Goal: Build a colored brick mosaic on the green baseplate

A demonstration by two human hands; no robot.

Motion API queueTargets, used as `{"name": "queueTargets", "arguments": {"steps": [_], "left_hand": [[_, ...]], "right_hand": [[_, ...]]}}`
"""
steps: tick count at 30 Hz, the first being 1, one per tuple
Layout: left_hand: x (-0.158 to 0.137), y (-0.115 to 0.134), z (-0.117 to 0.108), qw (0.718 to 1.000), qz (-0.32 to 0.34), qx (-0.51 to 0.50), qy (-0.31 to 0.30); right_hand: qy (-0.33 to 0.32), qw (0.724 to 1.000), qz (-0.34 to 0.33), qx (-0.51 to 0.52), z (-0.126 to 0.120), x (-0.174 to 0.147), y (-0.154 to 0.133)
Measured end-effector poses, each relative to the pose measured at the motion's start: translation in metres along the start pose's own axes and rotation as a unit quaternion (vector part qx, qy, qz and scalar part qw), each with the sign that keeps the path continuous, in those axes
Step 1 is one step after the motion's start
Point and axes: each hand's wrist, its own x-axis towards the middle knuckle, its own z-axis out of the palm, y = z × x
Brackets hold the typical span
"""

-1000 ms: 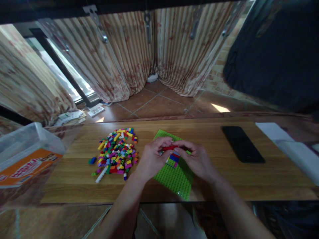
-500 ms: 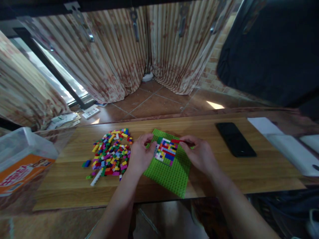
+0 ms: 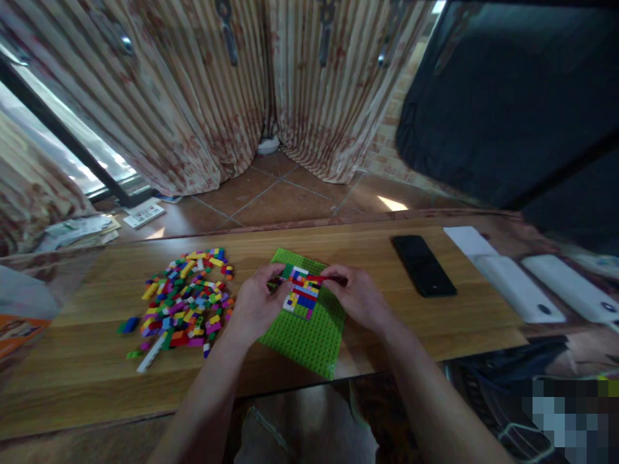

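Note:
A green studded baseplate point(image 3: 309, 348) lies aslant on the wooden table. On its upper part sits a flat patch of multicoloured toy bricks point(image 3: 304, 301), in white, blue, yellow, red and purple. My right hand point(image 3: 360, 299) pinches a thin red strip point(image 3: 315, 278), which reaches left over the patch's upper edge; its exact kind is too small to tell. At the patch's left side is my left hand point(image 3: 256, 303), thumb and forefinger curled together. Whether anything lies between those fingers I cannot make out.
Left of the baseplate spreads a pile of loose bricks point(image 3: 186, 303), with a long white strip point(image 3: 151, 353) at its front. A black phone point(image 3: 423, 265) lies on the right, near white objects point(image 3: 520, 290). A clear plastic tub point(image 3: 24, 296) stands far left.
The whole view has shifted, so the table and hands appear farther left. The red strip now reaches farther across the brick patch. My left fingers have closed in beside the patch.

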Motion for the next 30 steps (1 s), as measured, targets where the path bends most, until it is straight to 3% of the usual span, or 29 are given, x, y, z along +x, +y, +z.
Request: {"name": "queueTargets", "arguments": {"steps": [9,14,19,24,30], "left_hand": [[-0.002,-0.001,0.003,0.999,0.007,0.029,0.017],[-0.006,0.006,0.009,0.989,0.104,0.066,0.083],[-0.014,0.013,0.017,0.980,0.152,0.112,0.067],[-0.019,0.017,0.021,0.973,0.149,0.155,0.078],[-0.020,0.014,0.024,0.972,0.152,0.155,0.087]], "right_hand": [[-0.006,0.994,-0.108,-0.021,0.002,0.001,0.005],[0.016,0.989,-0.144,-0.030,0.010,0.006,0.004],[0.017,0.989,-0.145,-0.025,0.018,0.009,0.004],[0.024,0.990,-0.135,-0.011,0.020,0.009,0.002],[0.041,0.996,-0.079,0.019,0.019,0.009,-0.004]]}}
